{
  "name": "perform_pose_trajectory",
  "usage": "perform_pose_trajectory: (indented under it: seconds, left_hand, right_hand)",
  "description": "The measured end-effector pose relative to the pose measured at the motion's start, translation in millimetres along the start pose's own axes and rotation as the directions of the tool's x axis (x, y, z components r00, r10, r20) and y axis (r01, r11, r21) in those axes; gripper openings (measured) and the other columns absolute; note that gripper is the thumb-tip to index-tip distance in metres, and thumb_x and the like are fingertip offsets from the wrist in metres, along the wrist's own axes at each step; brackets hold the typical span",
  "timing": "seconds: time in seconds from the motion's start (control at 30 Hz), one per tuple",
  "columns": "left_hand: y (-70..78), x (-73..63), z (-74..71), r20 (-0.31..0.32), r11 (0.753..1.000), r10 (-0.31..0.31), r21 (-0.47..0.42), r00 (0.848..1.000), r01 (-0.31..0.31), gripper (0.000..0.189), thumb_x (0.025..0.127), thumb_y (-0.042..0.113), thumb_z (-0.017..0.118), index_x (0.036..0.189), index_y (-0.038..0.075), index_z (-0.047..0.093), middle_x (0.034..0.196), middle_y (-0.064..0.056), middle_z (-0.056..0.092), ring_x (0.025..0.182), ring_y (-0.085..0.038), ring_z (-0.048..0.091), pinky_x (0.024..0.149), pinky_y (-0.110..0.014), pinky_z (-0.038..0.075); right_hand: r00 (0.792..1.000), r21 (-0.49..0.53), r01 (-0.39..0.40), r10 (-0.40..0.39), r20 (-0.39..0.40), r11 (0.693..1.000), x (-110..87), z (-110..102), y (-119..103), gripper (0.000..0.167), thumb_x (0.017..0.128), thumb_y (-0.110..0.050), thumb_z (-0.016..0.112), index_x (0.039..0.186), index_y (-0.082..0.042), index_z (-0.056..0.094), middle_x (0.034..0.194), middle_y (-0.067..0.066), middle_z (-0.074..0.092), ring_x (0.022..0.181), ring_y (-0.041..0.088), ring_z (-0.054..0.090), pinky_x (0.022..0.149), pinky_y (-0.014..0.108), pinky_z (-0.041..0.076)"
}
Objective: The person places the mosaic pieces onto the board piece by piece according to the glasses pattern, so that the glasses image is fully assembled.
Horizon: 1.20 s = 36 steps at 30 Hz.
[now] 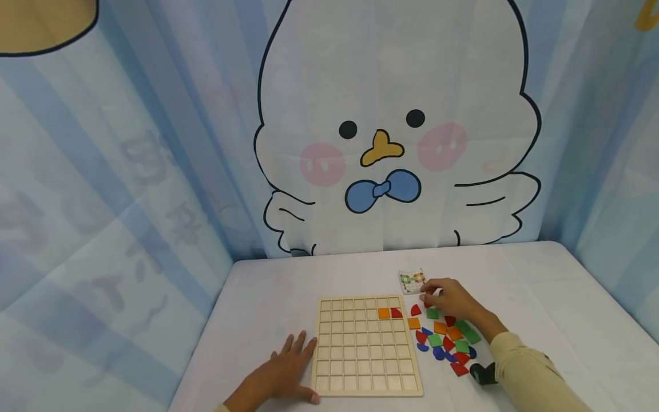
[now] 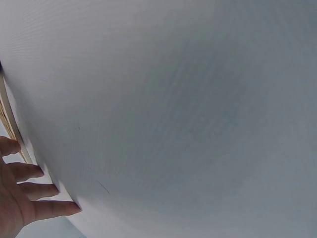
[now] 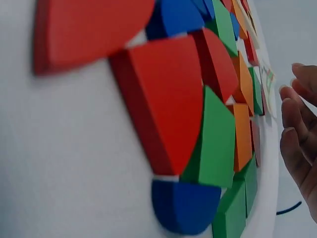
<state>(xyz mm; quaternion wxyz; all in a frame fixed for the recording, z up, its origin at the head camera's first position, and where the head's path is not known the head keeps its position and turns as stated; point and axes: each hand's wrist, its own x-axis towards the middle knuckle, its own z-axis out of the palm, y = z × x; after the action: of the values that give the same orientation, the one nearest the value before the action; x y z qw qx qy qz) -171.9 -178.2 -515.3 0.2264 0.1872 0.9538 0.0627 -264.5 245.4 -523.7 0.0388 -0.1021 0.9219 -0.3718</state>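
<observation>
Table (image 1: 268, 292): was white.
Left hand (image 1: 285, 371): lay spread beside the grid board (image 1: 360, 350).
Right hand (image 1: 450, 296): bent near the card (image 1: 411, 279), over the coloured pieces (image 1: 448, 344); whether it pinched one, couldn't tell.

A big white bird (image 1: 391, 68) is drawn on the cloth wall (image 1: 226, 143) behind the white table (image 1: 247, 320). It has two black eyes, pink cheeks, a yellow beak (image 1: 382, 149) and a blue bow tie (image 1: 381, 189). The cloth has blue stripes. A yellow shape (image 1: 46, 26) with a black edge is at the top left.
</observation>
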Motion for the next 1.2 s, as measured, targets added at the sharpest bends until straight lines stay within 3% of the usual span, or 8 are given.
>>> perform_pose_trajectory:
  seconds: [0.23,0.5,0.77,1.2]
  left_hand:
    - [-0.1,0.4,-1.9,-0.004,1.000,-0.006,0.008,1.000,0.006,0.120,0.066,0.075,0.075,0.159,0.013,0.030,0.165,-0.023,0.021,0.148,-0.053,0.021,0.099,-0.077,0.037]
    - [-0.8,-0.6,-2.4,-0.016,1.000,-0.001,0.006,1.000,0.001,0.121,0.065,0.075,0.075,0.158,0.012,0.030,0.165,-0.023,0.021,0.148,-0.053,0.022,0.099,-0.077,0.037]
    - [-0.8,-0.5,-2.0,-0.015,1.000,0.009,0.011,1.000,-0.009,0.120,0.066,0.075,0.074,0.158,0.013,0.030,0.165,-0.024,0.022,0.148,-0.054,0.022,0.099,-0.078,0.037]
    - [-0.7,-1.1,0.3,-0.014,1.000,0.027,0.011,1.000,-0.027,0.120,0.067,0.075,0.073,0.158,0.012,0.030,0.165,-0.024,0.021,0.147,-0.055,0.021,0.098,-0.078,0.037]
  right_hand:
    - [0.991,-0.032,-0.137,0.137,0.007,0.990,-4.6,-7,4,0.025,0.092,-0.023,0.073,0.114,-0.010,0.072,0.098,0.005,0.065,0.080,0.020,0.056,0.063,0.028,0.057]
    - [0.990,-0.154,-0.140,0.134,-0.049,0.978,-3.4,1,6,0.035,0.088,-0.033,0.078,0.114,-0.010,0.073,0.097,0.005,0.065,0.085,0.021,0.056,0.070,0.034,0.054]
    - [0.984,-0.155,-0.180,0.176,-0.040,0.971,-2.8,4,0,0.035,0.089,-0.027,0.077,0.117,-0.008,0.073,0.102,0.009,0.065,0.083,0.021,0.056,0.071,0.032,0.057]
    - [0.962,-0.178,-0.272,0.274,-0.013,0.946,-3.6,4,-9,0.031,0.090,-0.023,0.075,0.113,-0.003,0.071,0.103,0.012,0.068,0.084,0.023,0.060,0.079,0.042,0.057]
